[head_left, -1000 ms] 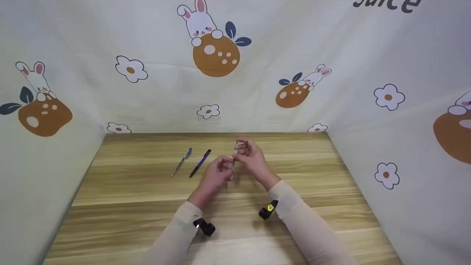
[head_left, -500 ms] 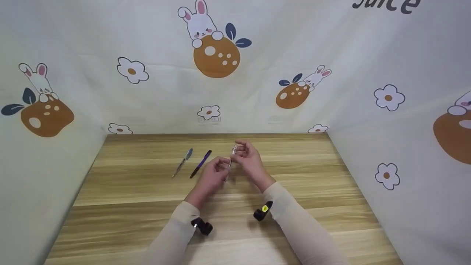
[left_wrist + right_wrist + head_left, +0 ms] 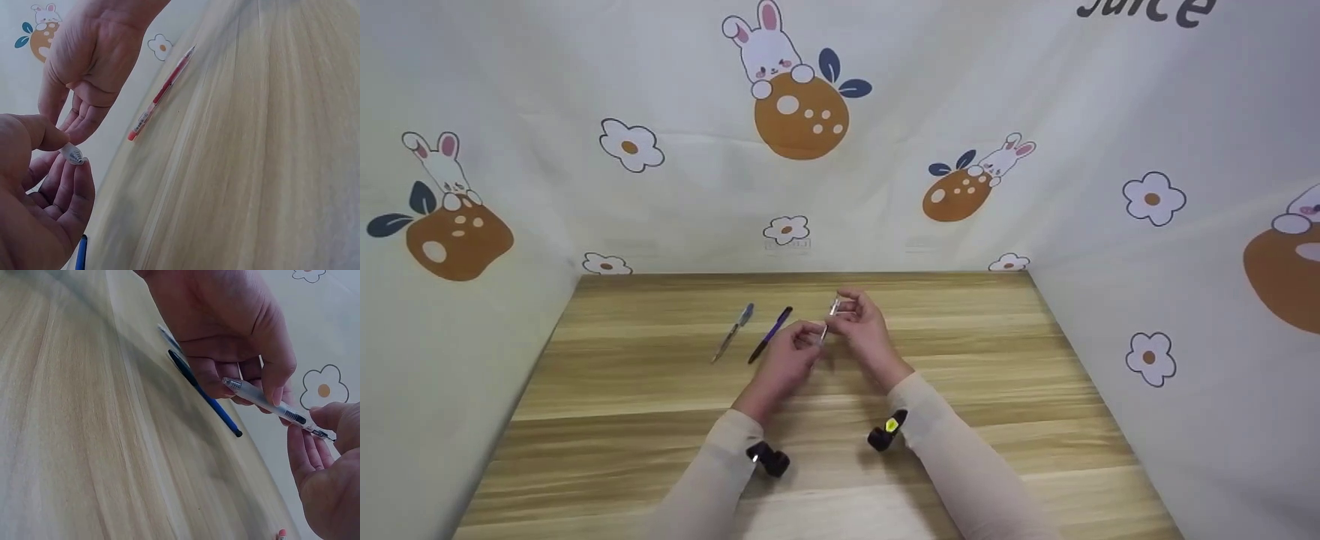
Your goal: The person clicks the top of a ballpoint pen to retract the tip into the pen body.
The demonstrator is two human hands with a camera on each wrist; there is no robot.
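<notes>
Both hands hold a clear and white click pen [image 3: 256, 395] above the table, slanting between them. My left hand [image 3: 787, 364] pinches its lower part between thumb and fingers; the ribbed, cone-shaped end [image 3: 75, 156] sticks out there in the left wrist view. My right hand [image 3: 864, 334] grips the other end, the thumb on one side and fingers on the other, partly covering the dark-marked end of the barrel. Left of the hands lie a blue-purple pen [image 3: 771, 335] with black ends and a clear pen with a blue top [image 3: 733, 332].
A red pen [image 3: 164, 90] lies on the table beyond the hands in the left wrist view; the right arm hides it from the head view. Fabric walls [image 3: 690, 202] printed with rabbits and oranges enclose the wood-grain table [image 3: 615, 435] at the back and both sides.
Both hands have drifted slightly left with the click pen between them, and the pen leans a little more. The pens on the table lie where they were.
</notes>
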